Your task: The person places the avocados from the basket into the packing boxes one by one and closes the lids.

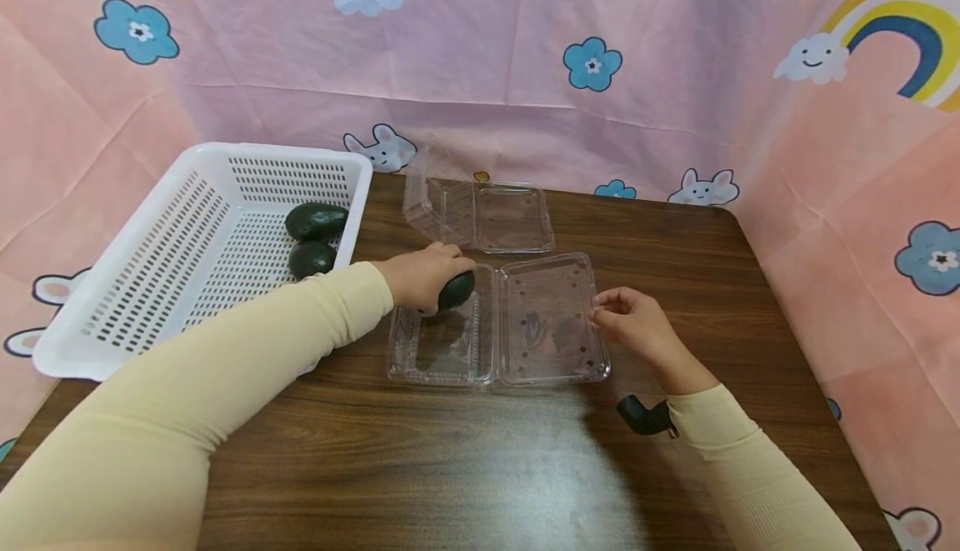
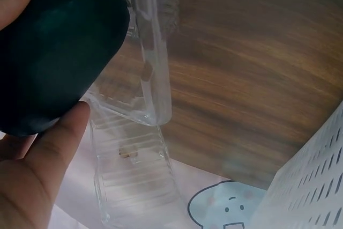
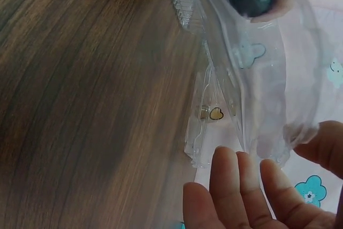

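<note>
My left hand (image 1: 422, 276) grips a dark green avocado (image 1: 457, 291) just above the left half of an opened clear plastic clamshell container (image 1: 551, 263). In the left wrist view the thumb and fingers lie around the smooth avocado (image 2: 64, 52). The right hand (image 1: 637, 323) pinches the outer right edge of the container's other half, which has small holes. Seen from the right wrist, the thumb is on one side of that clear edge and the fingers (image 3: 278, 189) on the other. Two more avocados (image 1: 316, 222) lie in the white basket (image 1: 202, 153).
Behind the near container stands a second opened clear clamshell (image 1: 513, 217). The white perforated basket takes up the table's left side. A black curved object (image 1: 643, 414) lies by the right wrist, partly hidden by the sleeve. Patterned cloth (image 1: 487, 51) hangs behind the wooden table (image 1: 450, 468).
</note>
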Demonstrator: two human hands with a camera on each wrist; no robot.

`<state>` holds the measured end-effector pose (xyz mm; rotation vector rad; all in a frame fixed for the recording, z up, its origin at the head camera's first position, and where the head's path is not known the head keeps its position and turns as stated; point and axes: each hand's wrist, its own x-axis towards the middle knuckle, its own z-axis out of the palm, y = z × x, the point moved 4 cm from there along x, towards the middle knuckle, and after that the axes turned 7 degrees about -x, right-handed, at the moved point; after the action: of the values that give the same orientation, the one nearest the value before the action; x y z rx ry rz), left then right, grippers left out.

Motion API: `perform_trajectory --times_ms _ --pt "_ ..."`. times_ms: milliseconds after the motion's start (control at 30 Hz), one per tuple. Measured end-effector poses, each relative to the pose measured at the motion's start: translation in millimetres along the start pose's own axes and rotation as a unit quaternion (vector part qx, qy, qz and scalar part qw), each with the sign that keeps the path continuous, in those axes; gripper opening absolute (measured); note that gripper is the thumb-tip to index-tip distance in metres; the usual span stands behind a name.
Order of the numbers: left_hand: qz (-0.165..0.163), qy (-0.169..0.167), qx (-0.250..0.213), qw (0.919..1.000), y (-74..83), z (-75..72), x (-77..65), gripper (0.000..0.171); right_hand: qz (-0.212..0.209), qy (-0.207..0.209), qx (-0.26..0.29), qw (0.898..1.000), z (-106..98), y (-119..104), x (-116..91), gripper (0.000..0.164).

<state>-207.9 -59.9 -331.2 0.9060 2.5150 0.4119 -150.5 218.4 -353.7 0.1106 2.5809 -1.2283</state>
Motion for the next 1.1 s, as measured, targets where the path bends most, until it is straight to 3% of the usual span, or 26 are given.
perform_trajectory --times_ms 800,1100 --pt "-0.025 -0.032 0.049 0.9980 -2.0 22.0 11.8 0.075 -0.006 0.005 0.005 1.000 -1.1 2.0 1.1 0.031" --pt "-0.019 -0.036 0.068 0.9969 -0.8 27.9 17.0 0.077 -0.010 0.008 0.018 1.000 -1.3 3.4 0.6 0.030"
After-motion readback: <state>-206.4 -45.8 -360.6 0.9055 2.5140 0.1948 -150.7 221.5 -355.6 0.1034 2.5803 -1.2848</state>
